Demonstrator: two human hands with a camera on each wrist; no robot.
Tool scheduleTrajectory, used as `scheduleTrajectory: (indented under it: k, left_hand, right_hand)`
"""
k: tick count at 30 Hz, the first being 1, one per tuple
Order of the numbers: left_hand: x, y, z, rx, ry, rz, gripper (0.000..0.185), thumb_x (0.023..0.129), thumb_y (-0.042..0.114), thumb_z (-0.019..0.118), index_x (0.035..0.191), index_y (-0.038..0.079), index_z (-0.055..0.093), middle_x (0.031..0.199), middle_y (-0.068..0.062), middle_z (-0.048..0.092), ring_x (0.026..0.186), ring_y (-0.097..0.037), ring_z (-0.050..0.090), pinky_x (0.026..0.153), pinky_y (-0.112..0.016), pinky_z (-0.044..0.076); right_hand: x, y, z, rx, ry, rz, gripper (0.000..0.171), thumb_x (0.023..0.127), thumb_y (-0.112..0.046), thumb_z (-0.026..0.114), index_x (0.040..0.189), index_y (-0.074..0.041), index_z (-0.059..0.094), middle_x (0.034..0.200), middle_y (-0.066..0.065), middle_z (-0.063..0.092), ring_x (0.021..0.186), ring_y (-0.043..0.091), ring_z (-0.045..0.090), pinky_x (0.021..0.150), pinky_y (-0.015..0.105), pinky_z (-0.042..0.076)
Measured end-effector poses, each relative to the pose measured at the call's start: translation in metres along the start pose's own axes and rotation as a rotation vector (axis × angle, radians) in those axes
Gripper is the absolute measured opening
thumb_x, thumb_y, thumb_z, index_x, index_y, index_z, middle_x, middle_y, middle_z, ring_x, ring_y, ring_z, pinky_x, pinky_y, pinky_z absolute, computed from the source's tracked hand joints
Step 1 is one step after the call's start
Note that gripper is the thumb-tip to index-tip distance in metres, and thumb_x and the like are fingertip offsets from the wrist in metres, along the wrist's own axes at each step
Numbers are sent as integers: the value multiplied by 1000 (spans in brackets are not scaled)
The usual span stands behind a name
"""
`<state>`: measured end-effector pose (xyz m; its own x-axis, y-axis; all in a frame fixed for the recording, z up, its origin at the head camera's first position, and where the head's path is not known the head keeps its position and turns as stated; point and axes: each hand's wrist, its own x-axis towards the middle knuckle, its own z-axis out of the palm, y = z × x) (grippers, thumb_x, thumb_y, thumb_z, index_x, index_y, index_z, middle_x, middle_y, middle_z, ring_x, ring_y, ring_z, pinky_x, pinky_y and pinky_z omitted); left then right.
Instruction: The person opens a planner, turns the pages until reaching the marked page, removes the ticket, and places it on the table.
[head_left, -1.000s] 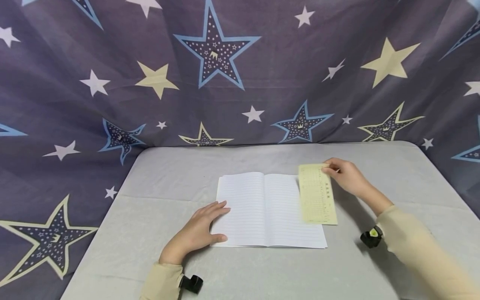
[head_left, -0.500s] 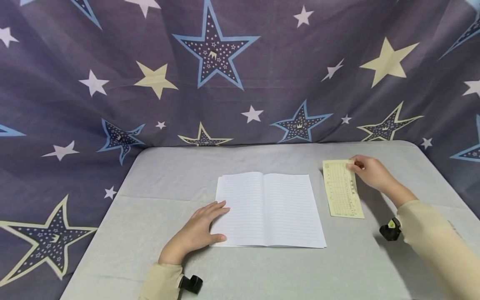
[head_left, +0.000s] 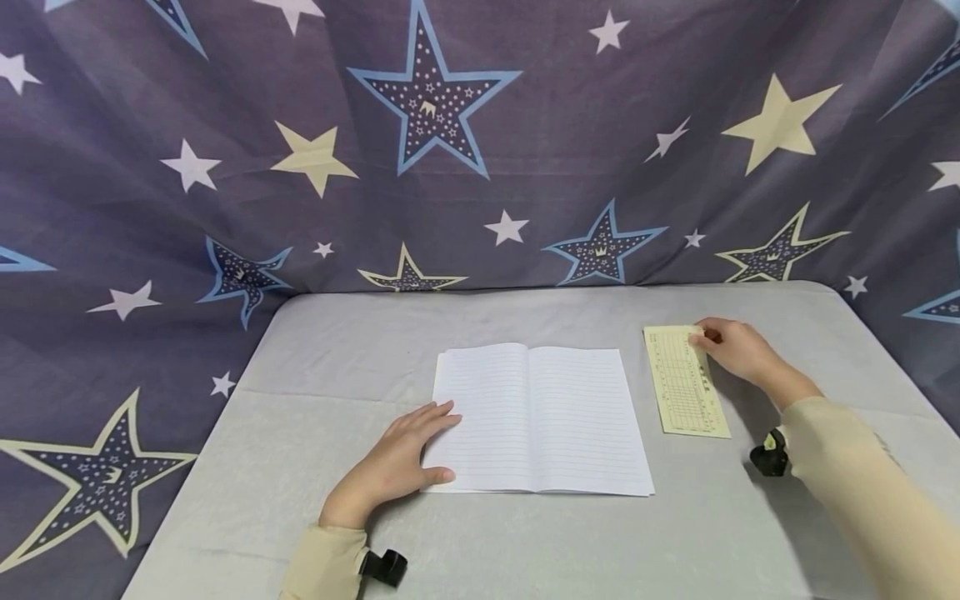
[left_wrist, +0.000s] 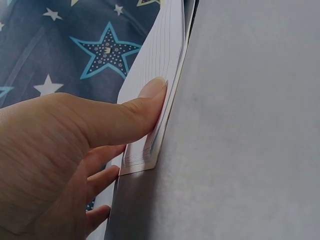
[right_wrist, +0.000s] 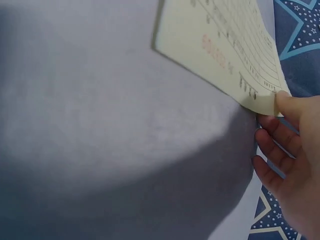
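Note:
An open lined notebook (head_left: 480, 417) lies flat with both white pages showing. My left hand (head_left: 401, 454) rests on its left edge with fingers spread; in the left wrist view the thumb (left_wrist: 152, 95) presses on the pages near a corner. To the right of the notebook is a yellow printed form slip (head_left: 686, 383), ruled like a table. My right hand (head_left: 738, 350) pinches its far right corner between thumb and index finger. The right wrist view shows the slip (right_wrist: 220, 50) curving up at that corner, with red digits printed on it and the other fingers loosely bent below.
A grey cloth (head_left: 480, 550) covers the table. Behind it hangs a dark curtain (head_left: 525, 167) with star patterns. Black cameras are strapped at the left wrist (head_left: 386, 568) and the right wrist (head_left: 768, 454).
My right hand has carried the yellow slip rightward off the notebook's right page and lowered it beside the notebook. The left hand and notebook have stayed put.

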<state>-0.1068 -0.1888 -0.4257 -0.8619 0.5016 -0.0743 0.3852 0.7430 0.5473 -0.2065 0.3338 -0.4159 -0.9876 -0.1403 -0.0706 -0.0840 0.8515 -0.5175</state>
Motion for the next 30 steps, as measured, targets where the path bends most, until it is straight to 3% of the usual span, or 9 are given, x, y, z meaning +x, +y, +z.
scheduleTrajectory:
  k: [5, 12, 19, 30]
  left_hand:
    - [-1, 2, -1, -8, 13, 12, 75, 79, 27, 83, 145, 11, 51, 156, -8, 38, 144, -36, 28, 115, -59, 21]
    - [-1, 2, -2, -23, 12, -17, 76, 79, 30, 83, 145, 10, 51, 158, -12, 33, 146, -38, 25, 115, -61, 20]
    - [-2, 0, -1, -12, 20, -104, 89, 74, 35, 86, 149, 10, 45, 161, -22, 20, 148, -39, 14, 115, -62, 19]
    - [-1, -4, -1, -54, 16, -91, 89, 75, 33, 86, 149, 9, 43, 161, -18, 22, 148, -40, 13, 114, -64, 18]
  right_hand:
    - [-2, 0, -3, 12, 37, -12, 44, 105, -24, 51, 131, 11, 51, 108, 30, 63, 93, 40, 62, 78, 53, 49]
    - [-24, -15, -9, 18, 94, -76, 43, 103, -20, 53, 134, 11, 50, 128, 35, 52, 107, 49, 56, 85, 62, 46]
    - [-65, -51, 5, 59, 49, -186, 38, 100, -19, 60, 130, 5, 57, 125, 29, 57, 106, 44, 58, 88, 63, 47]
    - [-105, -99, 43, 103, -64, -320, 38, 92, -16, 71, 126, -1, 62, 126, 18, 63, 120, 42, 55, 101, 60, 41]
